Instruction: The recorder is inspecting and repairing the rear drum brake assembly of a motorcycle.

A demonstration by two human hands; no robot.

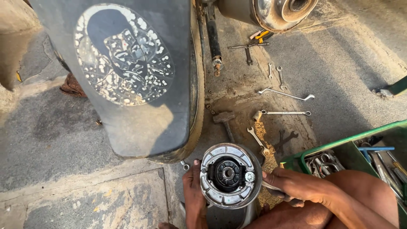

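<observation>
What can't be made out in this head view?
- Right hand: its tool's tip is hidden behind the brake plate, so the tool's kind is unclear.
- Left hand: its fingers go behind the plate, and the bottom edge cuts off the wrist.
- Green toolbox: cut off by the right edge, contents too small to sort.
- Exhaust: cut off by the top edge.

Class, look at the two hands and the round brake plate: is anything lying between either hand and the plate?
Nothing visible does. The left hand already touches the rim of the brake plate. The right hand holds a metal tool whose tip reaches the plate's edge. The spanners lie apart on the ground.
</observation>
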